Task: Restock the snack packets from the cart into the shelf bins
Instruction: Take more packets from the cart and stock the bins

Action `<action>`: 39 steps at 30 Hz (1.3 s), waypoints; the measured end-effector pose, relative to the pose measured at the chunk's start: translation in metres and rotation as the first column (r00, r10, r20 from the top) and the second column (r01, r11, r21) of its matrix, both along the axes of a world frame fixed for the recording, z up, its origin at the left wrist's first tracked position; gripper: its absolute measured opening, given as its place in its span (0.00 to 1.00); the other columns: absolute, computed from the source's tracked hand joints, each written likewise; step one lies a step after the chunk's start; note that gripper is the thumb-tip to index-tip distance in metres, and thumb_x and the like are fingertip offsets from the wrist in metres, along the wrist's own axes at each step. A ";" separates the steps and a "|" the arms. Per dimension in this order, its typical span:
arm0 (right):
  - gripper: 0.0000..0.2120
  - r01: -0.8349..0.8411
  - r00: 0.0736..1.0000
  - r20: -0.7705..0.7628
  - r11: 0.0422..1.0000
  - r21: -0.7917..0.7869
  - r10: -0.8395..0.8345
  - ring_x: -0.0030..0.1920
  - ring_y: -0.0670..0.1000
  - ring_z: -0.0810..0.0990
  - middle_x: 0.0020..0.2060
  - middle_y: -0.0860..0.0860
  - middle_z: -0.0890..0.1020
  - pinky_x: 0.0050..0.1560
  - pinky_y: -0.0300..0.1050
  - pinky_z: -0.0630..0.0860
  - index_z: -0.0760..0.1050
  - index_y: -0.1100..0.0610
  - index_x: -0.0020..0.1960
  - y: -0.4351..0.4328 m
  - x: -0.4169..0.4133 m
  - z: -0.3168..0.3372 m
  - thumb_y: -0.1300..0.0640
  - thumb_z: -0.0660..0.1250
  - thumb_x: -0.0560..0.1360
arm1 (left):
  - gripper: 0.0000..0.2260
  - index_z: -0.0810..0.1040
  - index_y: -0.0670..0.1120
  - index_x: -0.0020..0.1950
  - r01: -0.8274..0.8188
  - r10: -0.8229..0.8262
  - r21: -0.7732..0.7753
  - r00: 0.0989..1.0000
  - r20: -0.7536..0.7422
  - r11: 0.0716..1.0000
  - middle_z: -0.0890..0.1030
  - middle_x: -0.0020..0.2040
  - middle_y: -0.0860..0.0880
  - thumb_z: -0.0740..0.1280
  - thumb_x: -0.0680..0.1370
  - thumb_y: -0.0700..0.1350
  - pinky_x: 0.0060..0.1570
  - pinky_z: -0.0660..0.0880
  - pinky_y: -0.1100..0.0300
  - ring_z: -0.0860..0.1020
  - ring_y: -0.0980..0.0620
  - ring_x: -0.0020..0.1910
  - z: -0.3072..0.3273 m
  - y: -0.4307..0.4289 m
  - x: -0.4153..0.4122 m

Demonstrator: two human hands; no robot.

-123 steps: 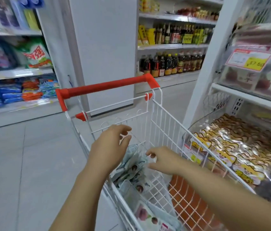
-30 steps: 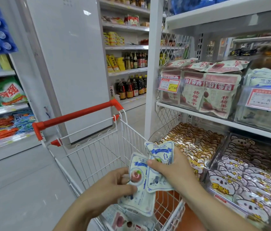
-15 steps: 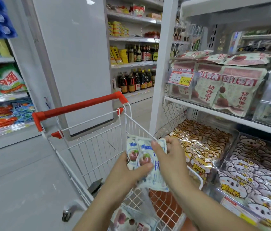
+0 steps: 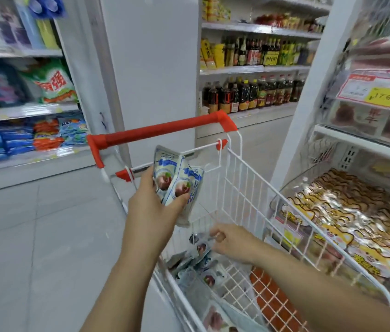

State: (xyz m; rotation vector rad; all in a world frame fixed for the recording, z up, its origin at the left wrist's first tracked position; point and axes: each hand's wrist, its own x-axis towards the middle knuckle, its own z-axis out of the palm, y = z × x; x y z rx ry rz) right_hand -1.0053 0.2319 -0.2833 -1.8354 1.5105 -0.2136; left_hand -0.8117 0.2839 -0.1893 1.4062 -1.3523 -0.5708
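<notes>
Your left hand [image 4: 151,212] grips a fan of white-and-blue foil snack packets [image 4: 177,183] above the white wire cart with a red handle [image 4: 244,188]. Two show their fronts, and a third seems tucked behind. Your right hand [image 4: 230,240] reaches into the basket, fingers curled at one of the loose packets [image 4: 201,259] on its floor; I cannot tell whether it has a grip. Pinch a top seam and lift one packet clear. At least four lie there, overlapping.
</notes>
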 end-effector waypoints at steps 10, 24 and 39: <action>0.17 0.261 0.962 -0.085 0.965 0.015 -0.258 0.58 0.53 0.81 0.60 0.56 0.83 0.51 0.41 0.75 0.82 0.61 0.61 -0.068 0.019 -0.076 0.51 0.69 0.78 | 0.37 0.61 0.62 0.76 -0.009 0.009 -0.026 1.000 0.002 1.000 0.81 0.58 0.64 0.76 0.74 0.45 0.50 0.79 0.68 0.79 0.70 0.52 -0.004 -0.004 0.005; 0.10 0.108 0.994 -0.007 0.994 0.019 -0.108 0.28 0.41 0.80 0.33 0.48 0.82 0.30 0.33 0.74 0.83 0.57 0.54 0.034 -0.042 0.081 0.65 0.66 0.76 | 0.38 0.58 0.64 0.77 0.079 -0.080 -0.030 0.996 -0.041 0.996 0.79 0.55 0.69 0.76 0.75 0.46 0.42 0.74 0.76 0.78 0.73 0.49 -0.005 0.009 -0.011; 0.16 0.045 0.916 -0.226 0.646 -0.762 -0.331 0.50 0.38 0.82 0.52 0.43 0.86 0.51 0.36 0.77 0.84 0.45 0.59 0.232 -0.172 0.248 0.58 0.73 0.72 | 0.21 0.75 0.55 0.64 0.463 -0.514 -0.225 0.793 -0.328 0.858 0.85 0.55 0.55 0.77 0.74 0.50 0.51 0.80 0.54 0.84 0.54 0.53 0.131 0.063 -0.157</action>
